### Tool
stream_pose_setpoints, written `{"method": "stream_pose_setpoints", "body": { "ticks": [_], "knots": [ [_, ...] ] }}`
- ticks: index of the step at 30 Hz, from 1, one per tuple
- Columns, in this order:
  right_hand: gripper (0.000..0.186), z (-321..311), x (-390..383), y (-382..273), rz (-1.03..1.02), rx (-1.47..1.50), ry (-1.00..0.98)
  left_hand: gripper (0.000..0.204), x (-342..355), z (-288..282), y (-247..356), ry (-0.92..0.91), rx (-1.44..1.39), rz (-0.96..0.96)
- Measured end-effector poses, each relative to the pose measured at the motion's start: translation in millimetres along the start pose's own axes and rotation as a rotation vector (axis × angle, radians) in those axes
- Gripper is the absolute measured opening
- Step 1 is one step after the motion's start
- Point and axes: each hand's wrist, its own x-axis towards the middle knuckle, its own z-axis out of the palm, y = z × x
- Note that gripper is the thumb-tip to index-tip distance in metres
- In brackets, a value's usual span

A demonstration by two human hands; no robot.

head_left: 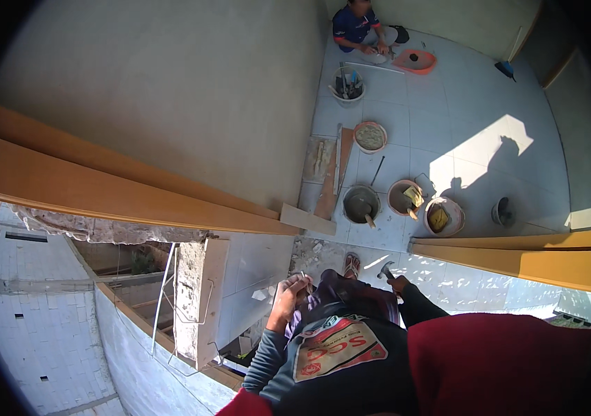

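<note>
Right now the hammer [385,270] is just right of the lower centre of the frame, held out beside the dark trousers [372,295] and above the pale floor tiles [441,274]. My right hand [399,285] has its fingers wrapped round the handle and clamped on it; much of the grip is hidden inside the hand. On the left, below the centre, the fingers of my left hand [287,297] are curled in near the trousers; the view is too small for me to tell whether they pinch anything.

I'd expect the hammer to feel top-heavy, with the weight in its curved metal head and a stiff shaft that won't flex. It shouldn't be fragile, though dusty fingers could slip on a smooth grip. I'd take hold low on the handle for swing, or nearer the head for control.

Its head points toward the upper left of the frame, and the long axis slants from there down to the hand at lower right. The head lies crosswise to the shaft, one end toward the top of the frame and the other toward the lower left.
</note>
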Motion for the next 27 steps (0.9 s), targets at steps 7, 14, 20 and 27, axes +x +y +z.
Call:
{"method": "stream_pose_setpoints", "body": {
  "ticks": [7, 14, 20, 27],
  "knots": [
    [0.043, -2, 40, 27, 0.063, -0.183, 0.022, 0.019, 6, 4, 3, -0.029, 0.025, 0.022],
    [0.043, -7, 39, 23, 0.08, -0.184, 0.117, 0.02, 3, 11, 5, -0.024, 0.042, 0.019],
    [0.049, -10, 30, 14, -0.024, -0.14, 0.043, 0.02, 6, 12, 5, 0.003, 0.039, 0.028],
    [0.042, -6, 36, 13, 0.032, -0.172, 0.044, 0.017, 12, 2, 2, 0.107, -0.04, 0.058]
  ]
}}
